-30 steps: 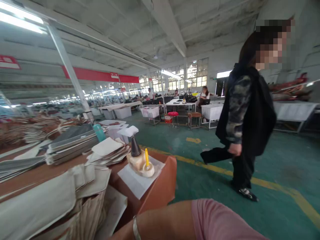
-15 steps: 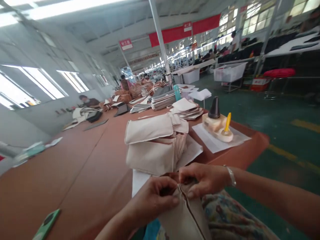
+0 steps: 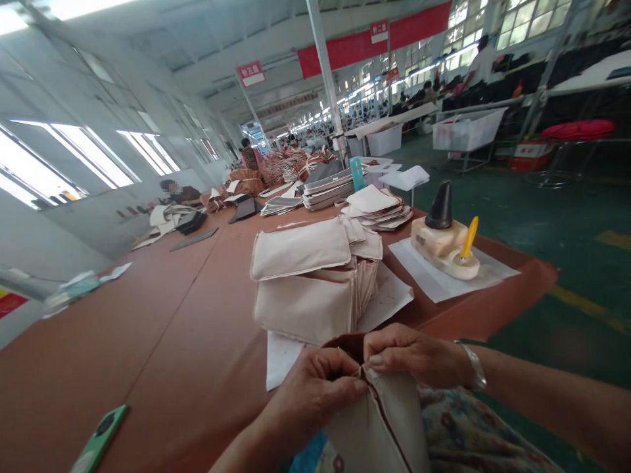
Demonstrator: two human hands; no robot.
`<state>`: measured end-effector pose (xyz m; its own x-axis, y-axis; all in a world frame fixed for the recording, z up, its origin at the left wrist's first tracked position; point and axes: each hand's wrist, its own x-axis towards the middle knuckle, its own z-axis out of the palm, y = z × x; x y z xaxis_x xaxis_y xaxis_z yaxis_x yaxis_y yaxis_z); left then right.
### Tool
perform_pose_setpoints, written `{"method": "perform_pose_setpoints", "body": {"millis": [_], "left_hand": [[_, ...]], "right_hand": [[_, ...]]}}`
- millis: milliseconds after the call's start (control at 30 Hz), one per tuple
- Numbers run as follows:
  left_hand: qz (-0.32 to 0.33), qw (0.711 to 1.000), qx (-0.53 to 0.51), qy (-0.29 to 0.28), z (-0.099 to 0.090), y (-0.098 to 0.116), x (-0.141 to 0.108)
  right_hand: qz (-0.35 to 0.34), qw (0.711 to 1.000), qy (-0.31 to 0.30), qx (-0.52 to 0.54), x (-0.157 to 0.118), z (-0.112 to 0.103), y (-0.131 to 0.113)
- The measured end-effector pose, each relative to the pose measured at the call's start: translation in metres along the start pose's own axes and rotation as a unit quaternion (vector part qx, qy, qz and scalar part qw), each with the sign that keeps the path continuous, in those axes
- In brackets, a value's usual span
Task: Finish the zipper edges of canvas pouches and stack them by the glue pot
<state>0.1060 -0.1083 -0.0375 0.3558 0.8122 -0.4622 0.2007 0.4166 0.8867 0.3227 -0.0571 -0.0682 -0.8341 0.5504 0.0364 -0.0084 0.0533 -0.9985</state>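
Observation:
A beige piece [image 3: 374, 427] with a dark seam down its middle hangs over my lap at the table's edge. My left hand [image 3: 328, 384] pinches its top edge just left of the seam. Right beside it, my right hand [image 3: 411, 355], with a bracelet at the wrist, grips the same edge between thumb and fingers. The fingertips of both hands nearly meet at the top of the seam. Just beyond them lies a stack of similar beige pieces [image 3: 305, 305] on white paper [image 3: 280, 360].
On the brown table [image 3: 197, 355] are a green phone [image 3: 101, 440], a block with a black cone [image 3: 440, 207] and yellow-handled tool [image 3: 470, 238], and more stacked pieces [image 3: 377, 207]. A person [image 3: 180, 192] is at the far left edge.
My right thumb has moved up to the piece's top edge, closer to the fingers. The view has shifted slightly, and both hands appear a little further right.

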Motion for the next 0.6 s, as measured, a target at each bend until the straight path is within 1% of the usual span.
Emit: {"method": "perform_pose_setpoints", "body": {"millis": [133,233,500,600], "left_hand": [[-0.004,0.999,0.045,0.02,0.0,0.002,0.0],[0.005,0.998,0.06,0.03,0.001,0.005,-0.001],[-0.002,0.99,0.13,0.049,0.0,0.002,0.002],[0.004,0.987,0.153,0.045,-0.001,0.0,0.003]], "right_hand": [[-0.017,1.0,0.015,0.009,0.005,0.005,-0.006],[0.001,0.999,0.031,0.021,0.01,0.01,-0.01],[0.026,0.991,0.113,-0.066,0.012,0.019,-0.01],[0.013,0.988,0.136,-0.07,0.011,0.023,-0.01]]}}
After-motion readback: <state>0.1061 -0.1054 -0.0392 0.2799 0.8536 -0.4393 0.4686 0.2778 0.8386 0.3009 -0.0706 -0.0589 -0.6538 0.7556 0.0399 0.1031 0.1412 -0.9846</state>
